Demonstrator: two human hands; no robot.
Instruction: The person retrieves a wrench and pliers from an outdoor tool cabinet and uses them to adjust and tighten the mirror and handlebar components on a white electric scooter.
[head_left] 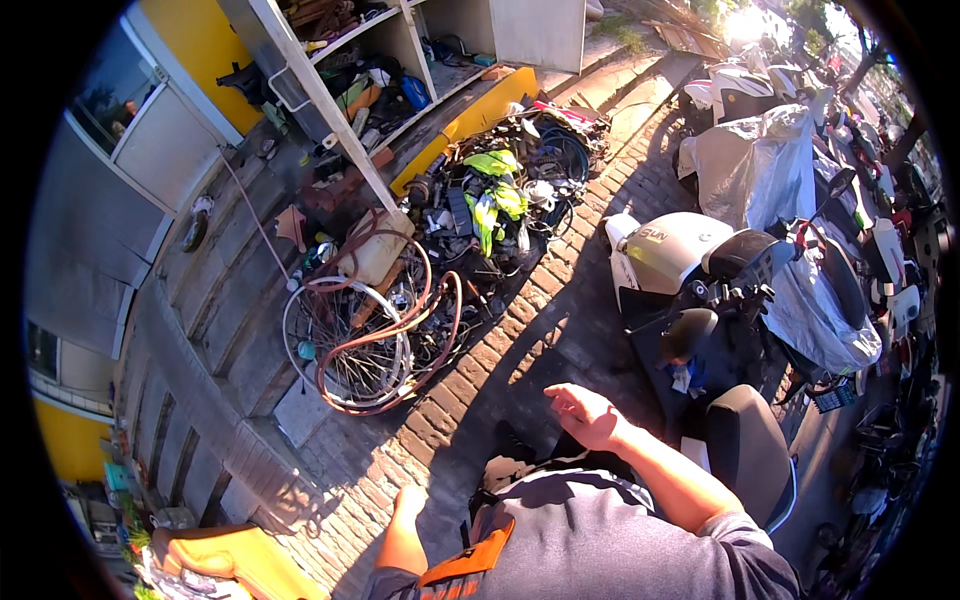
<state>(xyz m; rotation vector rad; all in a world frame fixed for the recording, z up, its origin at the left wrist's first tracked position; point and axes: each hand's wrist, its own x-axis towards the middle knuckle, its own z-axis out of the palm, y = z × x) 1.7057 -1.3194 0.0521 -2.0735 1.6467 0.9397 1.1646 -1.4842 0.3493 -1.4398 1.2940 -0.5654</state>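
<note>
My right hand [585, 416] is raised in front of my body, palm side partly showing. Its fingers are loosely bent and apart, and nothing is in them. Lower down at my left side hangs my left hand [409, 499]; how its fingers are held is too small to make out, and I see nothing in it. Ahead and to the left, a bicycle wheel [293, 330] lies on the ground with a reddish-brown hose [458, 318] looped over it. Beyond it is a scrap heap with a yellow-green vest [487, 215] on top. Neither hand touches these.
A parked cream scooter [668, 250] with a dark seat [750, 448] stands close on my right, other covered scooters behind it. Steps [215, 310] rise at the left. An open cabinet [405, 60] with cluttered shelves stands far ahead. Brick paving [480, 365] runs between.
</note>
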